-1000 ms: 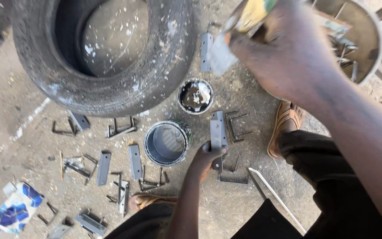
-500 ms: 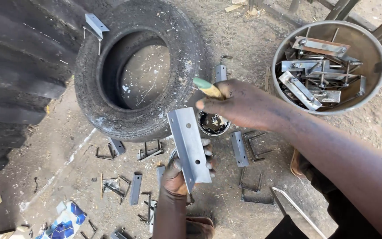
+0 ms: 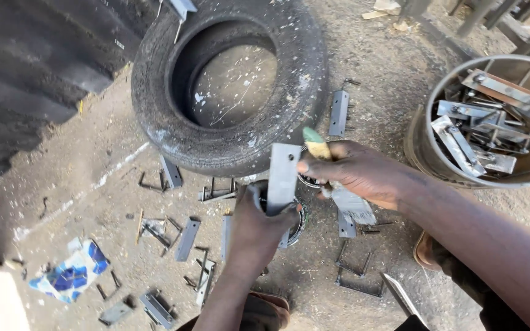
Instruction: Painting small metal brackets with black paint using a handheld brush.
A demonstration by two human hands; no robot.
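Head view, looking down at a dirt floor [image 3: 93,184]. Left hand [image 3: 257,228] is closed around the lower end of a flat grey metal bracket [image 3: 283,175], holding it upright just above the floor, in front of the old tyre [image 3: 228,79]. The bracket is a narrow rectangular strip, dull grey with a matte coat, and a small hole shows near its top end; its lower part is hidden in the fist. Right hand [image 3: 354,175] is closed on a paintbrush [image 3: 332,184]: wooden handle with a green tip sticks up past the fingers, grey-laden bristles point down and to the right, close beside the bracket. Whether bristles touch the bracket, cannot tell. Below the left hand, partly hidden, sits a small round paint tin [image 3: 299,220]; a second tin lies behind the right hand, mostly covered. Similar grey brackets with bent wire prongs lie scattered on the floor [image 3: 186,239], and one more lies against the tyre [image 3: 338,113]. A round metal drum [image 3: 424,153] at right holds a pile of unpainted metal pieces. A blue and white scrap of wrapper [image 3: 72,273] lies lower left.
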